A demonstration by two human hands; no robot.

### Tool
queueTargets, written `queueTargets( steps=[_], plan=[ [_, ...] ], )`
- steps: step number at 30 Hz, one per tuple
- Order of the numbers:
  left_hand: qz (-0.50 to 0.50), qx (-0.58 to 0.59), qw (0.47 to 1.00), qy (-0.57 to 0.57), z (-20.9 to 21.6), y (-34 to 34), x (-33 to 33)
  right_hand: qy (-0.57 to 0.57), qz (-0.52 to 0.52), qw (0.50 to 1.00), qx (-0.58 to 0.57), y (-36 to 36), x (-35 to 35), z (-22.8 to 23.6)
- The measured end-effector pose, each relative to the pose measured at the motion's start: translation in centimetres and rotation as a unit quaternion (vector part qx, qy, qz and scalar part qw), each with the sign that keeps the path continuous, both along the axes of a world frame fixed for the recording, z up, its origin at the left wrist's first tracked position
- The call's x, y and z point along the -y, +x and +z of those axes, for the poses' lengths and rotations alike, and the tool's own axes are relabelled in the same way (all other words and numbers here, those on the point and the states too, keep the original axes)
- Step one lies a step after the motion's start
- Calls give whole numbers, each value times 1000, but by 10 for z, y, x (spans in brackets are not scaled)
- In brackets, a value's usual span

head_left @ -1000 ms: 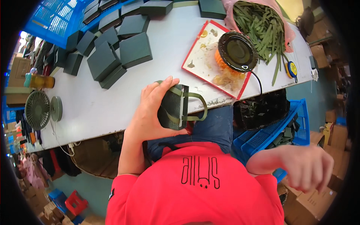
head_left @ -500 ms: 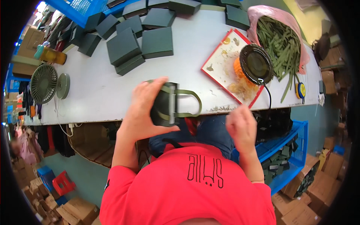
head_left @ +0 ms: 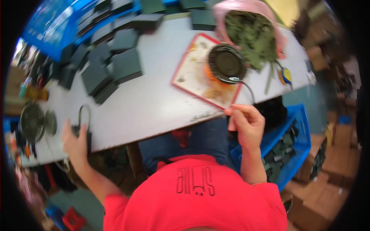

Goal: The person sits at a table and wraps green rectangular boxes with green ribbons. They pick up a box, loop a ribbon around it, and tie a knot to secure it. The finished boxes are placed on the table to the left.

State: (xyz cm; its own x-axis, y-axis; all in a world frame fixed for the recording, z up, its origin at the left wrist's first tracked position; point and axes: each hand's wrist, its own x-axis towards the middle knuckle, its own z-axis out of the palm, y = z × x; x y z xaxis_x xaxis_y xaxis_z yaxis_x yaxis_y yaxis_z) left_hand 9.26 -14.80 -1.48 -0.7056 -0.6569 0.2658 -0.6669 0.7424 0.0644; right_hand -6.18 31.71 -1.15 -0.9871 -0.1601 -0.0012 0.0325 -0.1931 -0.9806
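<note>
Over at the table's left part, my left hand (head_left: 76, 145) grips a small dark green box (head_left: 89, 141), with thumb and fingers either side of it. A green ribbon loop (head_left: 85, 109) stands up from the box. Blur and the hand hide most of its shape. My right hand (head_left: 248, 125) is raised at the front edge by the lower corner of a red-rimmed white board (head_left: 189, 73). Its thumb and fingers are pinched together; anything between them cannot be made out. On that board stands a round black-topped pot (head_left: 227, 63) with an orange side and a cord.
Dark green boxes (head_left: 125, 65) lie grouped at the back left, near a blue crate (head_left: 50, 34). A pink bag (head_left: 246, 5) holds green ribbon strips (head_left: 250, 36). A small fan (head_left: 32, 122) stands left of my left hand. A blue basket (head_left: 302, 134) sits below the table, right.
My left hand has carried the looped box leftward, away from my body's middle, to near the fan. My right hand stays by the board's corner, fingers pinched. The whole view has shifted.
</note>
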Motion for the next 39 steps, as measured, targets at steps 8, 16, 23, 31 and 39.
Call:
queueTargets(
  steps=[8,16,23,31,39],
  plan=[
    [-212,-152,965,12,11,-79,-42,-114,-30,992,38,-8,-26,-14],
    [-319,-107,941,24,-17,-164,-32,-33,-86,995,32,-23,-40,-8],
    [-379,-186,906,-13,9,-164,-109,-17,-20,999,19,-15,-27,-13],
    [-645,-144,664,349,2,-90,-206,-22,107,991,72,23,-8,-16],
    [-567,-190,761,251,-8,-93,-186,-3,56,993,101,17,-12,-17]
  ],
)
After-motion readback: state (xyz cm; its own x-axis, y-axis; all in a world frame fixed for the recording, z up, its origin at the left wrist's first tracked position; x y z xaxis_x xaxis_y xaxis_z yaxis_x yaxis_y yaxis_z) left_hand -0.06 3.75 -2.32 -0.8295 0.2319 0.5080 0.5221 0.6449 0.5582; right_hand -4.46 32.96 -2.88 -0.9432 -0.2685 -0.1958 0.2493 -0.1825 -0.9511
